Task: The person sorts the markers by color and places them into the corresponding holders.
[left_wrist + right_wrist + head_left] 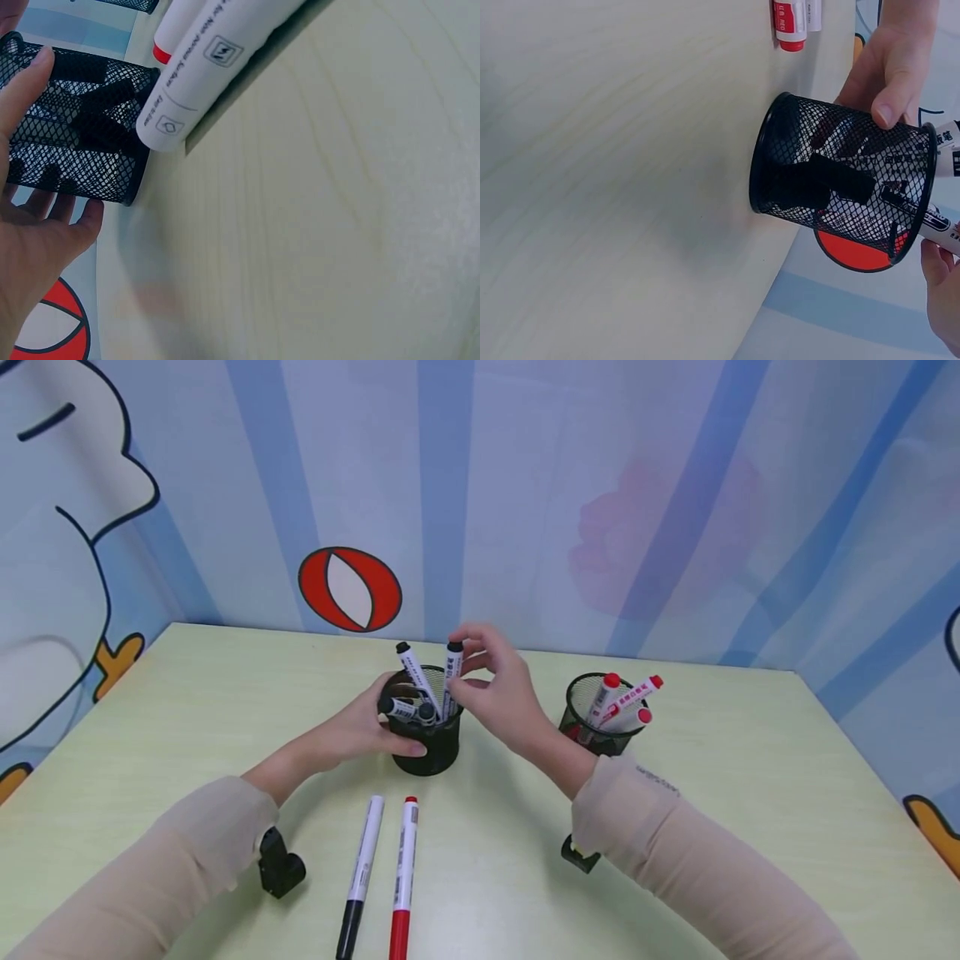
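A black mesh pen cup (427, 758) stands on the table with several black-capped whiteboard markers leaning in it. My left hand (358, 727) grips the cup from its left side; in the left wrist view the thumb and fingers lie around the mesh. At the cup's right rim, my right hand (498, 689) pinches a white marker (453, 670) with a black cap, which stands nearly upright with its lower end inside the cup. The right wrist view shows the fingertips on that marker (939, 225) just outside the rim.
To the right stands a second mesh cup (600, 745) holding several red-capped markers (633, 693). Nearer me lie a black-and-white marker (365, 852) and a red-and-white marker (406, 860), side by side. A printed cloth backdrop (510, 510) rises behind the table.
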`<action>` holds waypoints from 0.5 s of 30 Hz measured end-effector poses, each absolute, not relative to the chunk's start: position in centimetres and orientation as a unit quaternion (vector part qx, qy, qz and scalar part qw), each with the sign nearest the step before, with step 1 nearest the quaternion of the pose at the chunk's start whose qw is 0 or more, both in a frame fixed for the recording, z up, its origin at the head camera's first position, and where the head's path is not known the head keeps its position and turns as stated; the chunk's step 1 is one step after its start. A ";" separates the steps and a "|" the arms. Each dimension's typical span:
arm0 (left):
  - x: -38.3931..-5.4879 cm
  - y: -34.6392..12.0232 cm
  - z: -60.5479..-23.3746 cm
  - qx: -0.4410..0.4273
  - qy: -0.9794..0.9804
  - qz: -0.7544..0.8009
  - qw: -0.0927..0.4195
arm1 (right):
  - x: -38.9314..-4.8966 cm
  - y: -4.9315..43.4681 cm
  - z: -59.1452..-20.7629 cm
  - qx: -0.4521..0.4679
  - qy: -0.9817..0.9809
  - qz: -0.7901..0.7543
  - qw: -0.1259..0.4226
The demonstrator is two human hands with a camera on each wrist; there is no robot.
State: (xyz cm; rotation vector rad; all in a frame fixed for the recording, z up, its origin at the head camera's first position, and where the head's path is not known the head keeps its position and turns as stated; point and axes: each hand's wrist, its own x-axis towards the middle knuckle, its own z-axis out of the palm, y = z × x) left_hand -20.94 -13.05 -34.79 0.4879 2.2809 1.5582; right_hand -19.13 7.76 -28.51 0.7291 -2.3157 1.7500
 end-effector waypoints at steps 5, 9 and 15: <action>-20.9 -13.1 -34.8 0.173 0.801 0.548 0.167 | -18.6 7.5 -28.5 0.251 -0.774 0.576 0.073; -20.9 -13.1 -34.8 0.173 0.803 0.546 0.166 | -19.0 7.5 -29.3 0.257 -0.778 0.569 0.076; -21.0 -13.1 -34.8 0.175 0.803 0.545 0.164 | -19.3 7.4 -30.1 0.266 -0.784 0.554 0.082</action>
